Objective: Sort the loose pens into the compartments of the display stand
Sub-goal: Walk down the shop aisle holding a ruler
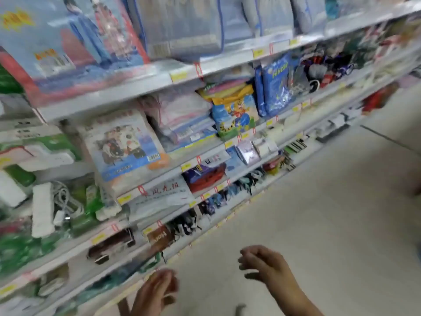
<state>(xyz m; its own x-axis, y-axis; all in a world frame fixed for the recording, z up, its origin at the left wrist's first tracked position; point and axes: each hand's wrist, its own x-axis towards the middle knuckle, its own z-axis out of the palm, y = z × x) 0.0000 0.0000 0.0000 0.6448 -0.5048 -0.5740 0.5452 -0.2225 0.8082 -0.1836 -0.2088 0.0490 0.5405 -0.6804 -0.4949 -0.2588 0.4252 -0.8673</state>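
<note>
No pens and no display stand show in the head view. My left hand [157, 290] hangs low at the bottom centre, fingers apart and curled, holding nothing. My right hand [264, 263] is a little higher and to the right, fingers loosely spread, also holding nothing. Both hands are over the pale floor, just in front of the lowest shelf edges. The whole picture is blurred by motion.
A long shop shelving unit [205, 69] runs from the lower left to the upper right, packed with bagged goods, white power strips [42, 208] and small dark items on the low shelves. Pale tiled floor [330, 213] fills the right side.
</note>
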